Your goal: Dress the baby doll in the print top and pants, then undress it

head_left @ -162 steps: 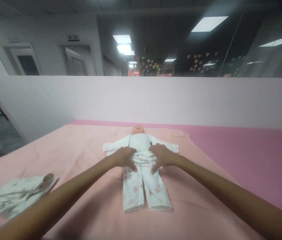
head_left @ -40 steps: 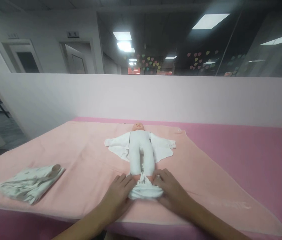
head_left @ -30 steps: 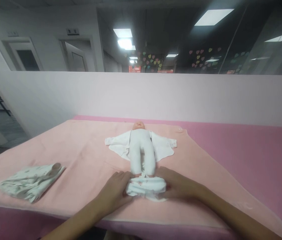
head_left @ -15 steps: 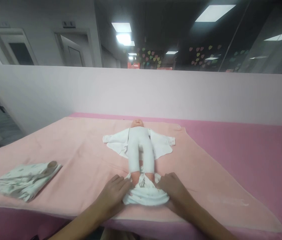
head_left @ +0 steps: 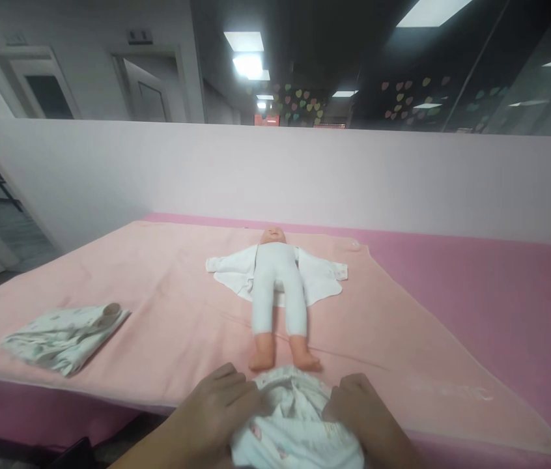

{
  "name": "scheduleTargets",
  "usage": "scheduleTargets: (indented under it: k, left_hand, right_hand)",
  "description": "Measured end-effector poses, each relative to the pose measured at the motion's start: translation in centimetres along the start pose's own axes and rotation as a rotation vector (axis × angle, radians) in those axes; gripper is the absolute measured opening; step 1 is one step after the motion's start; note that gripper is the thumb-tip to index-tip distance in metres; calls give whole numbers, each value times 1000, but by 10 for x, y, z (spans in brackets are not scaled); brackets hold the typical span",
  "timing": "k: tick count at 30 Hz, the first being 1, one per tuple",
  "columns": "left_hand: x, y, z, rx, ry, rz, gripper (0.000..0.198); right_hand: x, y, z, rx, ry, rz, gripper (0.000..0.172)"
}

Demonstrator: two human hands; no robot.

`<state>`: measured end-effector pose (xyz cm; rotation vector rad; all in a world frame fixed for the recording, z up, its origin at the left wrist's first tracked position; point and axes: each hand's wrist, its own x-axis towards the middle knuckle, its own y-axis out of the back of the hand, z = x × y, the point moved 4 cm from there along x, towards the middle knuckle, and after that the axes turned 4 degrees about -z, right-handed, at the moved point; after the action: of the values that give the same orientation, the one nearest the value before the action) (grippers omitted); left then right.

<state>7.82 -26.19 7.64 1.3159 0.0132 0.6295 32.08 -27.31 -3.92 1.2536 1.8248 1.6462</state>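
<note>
A baby doll (head_left: 280, 280) lies on its back, head toward the wall, its body and legs white and its feet bare. Beneath it a white baby jacket (head_left: 322, 277) is spread with both sleeves out to the sides. Just below the feet, bunched white baby pants (head_left: 299, 426) with a small print are gripped on both sides. My left hand (head_left: 226, 404) is closed on their left edge. On the opposite edge, my right hand (head_left: 358, 410) is closed as well. The pants are apart from the doll's feet.
A folded pale printed garment (head_left: 68, 335) lies at the left on the peach blanket (head_left: 172, 312). Under the blanket is a pink padded surface (head_left: 490, 293). A white wall (head_left: 305, 176) with a window above it stands behind.
Both hands have drawn the pants toward me, off the doll's feet, which now show fully. The view has shifted slightly.
</note>
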Motion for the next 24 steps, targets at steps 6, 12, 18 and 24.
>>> scheduleTargets:
  k: [6, 12, 18, 24]
  left_hand:
    - [13, 39, 9, 174, -39, 53, 31]
    - [73, 101, -27, 101, 120, 11, 41]
    - [115, 159, -43, 53, 237, -119, 76]
    - [134, 179, -37, 212, 185, 7, 44]
  right_hand:
    - [9, 80, -20, 88, 13, 78, 14]
    - [79, 194, -5, 254, -42, -35, 28]
    - [130, 248, 26, 70, -2, -196, 67]
    - [143, 288, 15, -117, 72, 51, 50]
